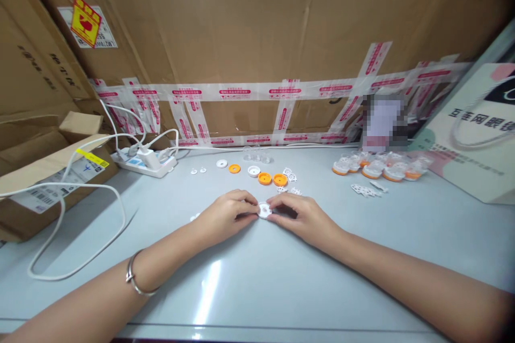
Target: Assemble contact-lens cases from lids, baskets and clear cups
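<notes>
Between my two hands is a small round white plastic disc (264, 210) with some detail in its middle, too small to make out. My left hand (231, 213) pinches its left edge between thumb and fingers. On the opposite edge, my right hand (296, 214) grips it the same way. Just beyond lie an orange ring-shaped part (280, 179), another orange part (264, 178) and a white round part (254, 171). Small white perforated pieces (289, 174) sit close to them. Farther left are a flat orange ring (234, 169) and a white ring (221, 163).
Clear domed pieces with orange and white bases (372, 169) cluster at the right, near a paper bag (470, 139). A white power strip (147, 163) with plugs and a looping cable (120, 220) lies left, beside an open carton (60, 182). A large taped cardboard box (241, 27) stands behind.
</notes>
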{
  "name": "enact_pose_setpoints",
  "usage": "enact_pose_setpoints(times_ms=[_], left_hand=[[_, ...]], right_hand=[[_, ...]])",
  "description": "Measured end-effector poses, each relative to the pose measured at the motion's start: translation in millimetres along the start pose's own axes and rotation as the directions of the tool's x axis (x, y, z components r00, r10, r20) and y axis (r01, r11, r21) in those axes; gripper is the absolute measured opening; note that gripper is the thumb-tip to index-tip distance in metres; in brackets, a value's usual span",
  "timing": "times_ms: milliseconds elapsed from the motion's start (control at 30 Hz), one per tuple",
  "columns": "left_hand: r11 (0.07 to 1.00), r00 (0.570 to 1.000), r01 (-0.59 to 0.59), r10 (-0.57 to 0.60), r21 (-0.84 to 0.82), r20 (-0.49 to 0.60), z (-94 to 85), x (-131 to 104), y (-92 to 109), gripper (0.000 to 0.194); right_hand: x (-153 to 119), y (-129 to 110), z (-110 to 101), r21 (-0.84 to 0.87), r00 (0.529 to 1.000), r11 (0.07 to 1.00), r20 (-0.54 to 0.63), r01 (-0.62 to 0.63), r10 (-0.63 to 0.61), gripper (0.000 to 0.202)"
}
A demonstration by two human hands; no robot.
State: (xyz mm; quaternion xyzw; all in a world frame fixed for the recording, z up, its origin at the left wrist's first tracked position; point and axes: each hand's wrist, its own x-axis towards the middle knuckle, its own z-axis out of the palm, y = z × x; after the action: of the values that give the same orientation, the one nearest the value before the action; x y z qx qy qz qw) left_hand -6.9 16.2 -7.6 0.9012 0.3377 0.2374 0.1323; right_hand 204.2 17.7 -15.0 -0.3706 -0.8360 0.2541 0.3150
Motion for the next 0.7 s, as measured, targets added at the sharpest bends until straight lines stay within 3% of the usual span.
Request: enact_pose_setpoints(times_ms=[200, 400, 700], left_hand=[[0.98, 0.996, 0.075, -0.082, -0.183, -0.033, 0.8, 1.5, 1.6, 0.024], [0.993, 0.998, -0.023, 0.017, -0.116, -0.053, -0.3, 1.0, 1.4, 0.024], [0.996, 0.998, -0.044, 0.04, -0.079, -0.051, 1.2, 0.5, -0.1, 0.027]], right_hand=[[-1.1, -1.3, -2.2, 0.018, 1.0, 0.999, 0.002, -0.03, 0.03, 0.017], [-1.8, -1.2, -1.5, 0.004, 1.0, 1.0, -0.025, -0.009, 0.009, 0.019], [-1.5, -1.5, -0.7, -0.017, 0.998, 0.999, -0.039, 0.051, -0.052, 0.018]])
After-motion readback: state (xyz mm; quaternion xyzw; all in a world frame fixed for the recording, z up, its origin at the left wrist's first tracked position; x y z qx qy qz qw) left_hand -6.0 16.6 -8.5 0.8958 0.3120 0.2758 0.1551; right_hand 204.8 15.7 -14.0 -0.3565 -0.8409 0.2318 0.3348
